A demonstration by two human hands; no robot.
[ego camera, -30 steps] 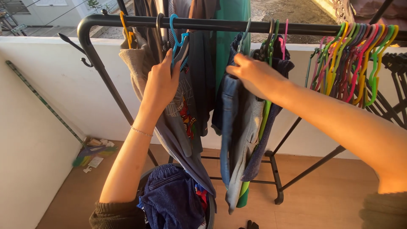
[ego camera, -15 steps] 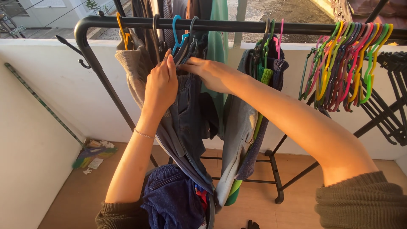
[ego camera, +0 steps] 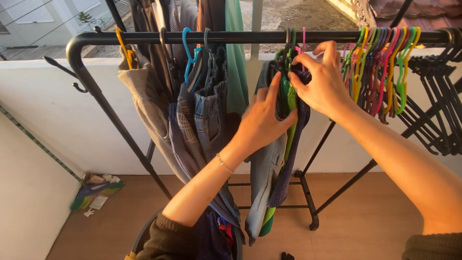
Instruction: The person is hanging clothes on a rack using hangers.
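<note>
A black clothes rail [ego camera: 144,37] carries hung garments. My left hand [ego camera: 263,119] rests with spread fingers against the grey and dark garments [ego camera: 269,163] hanging in the middle group. My right hand [ego camera: 321,79] pinches the tops of those hangers [ego camera: 290,45], green and pink hooks, just under the rail. To the left hang a pair of jeans [ego camera: 209,110] on a blue hanger [ego camera: 188,53], a striped shirt and a beige top [ego camera: 144,91] on a yellow hanger.
A bunch of several empty coloured hangers [ego camera: 380,62] and black ones [ego camera: 433,96] hangs at the rail's right end. A basket of laundry [ego camera: 226,236] stands below me. The white parapet wall [ego camera: 43,96] runs behind; litter [ego camera: 94,192] lies in the left floor corner.
Both hands left the jeans and shirt at the left and moved right to the middle group of garments. The camera tilted, and the jeans now hang beside the blue hanger.
</note>
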